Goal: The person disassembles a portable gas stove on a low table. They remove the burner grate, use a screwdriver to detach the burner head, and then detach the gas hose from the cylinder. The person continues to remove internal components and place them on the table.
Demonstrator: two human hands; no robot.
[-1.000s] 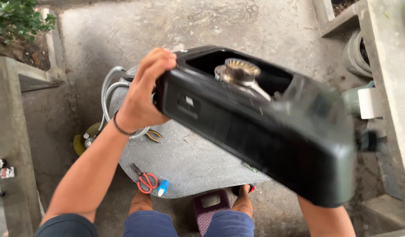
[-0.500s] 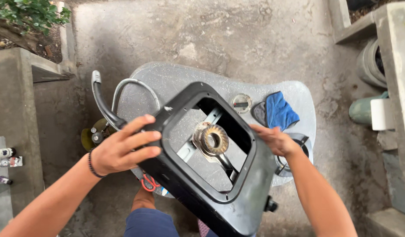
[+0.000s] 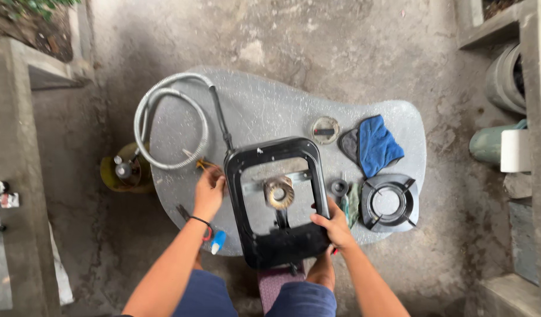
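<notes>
Since 0.5 s ago the stove body [image 3: 277, 199] has dropped from tilted in the air to flat on the grey table [image 3: 264, 105], mid frame. Left hand [image 3: 209, 191] grips its left rim, right hand [image 3: 334, 224] clamps the lower right corner. Burner [image 3: 279, 192] shows through the open top. Right of it sit 1 pan support [image 3: 388, 201] and a blue cloth [image 3: 377, 144]; the hose [image 3: 165, 120] coils at upper left.
</notes>
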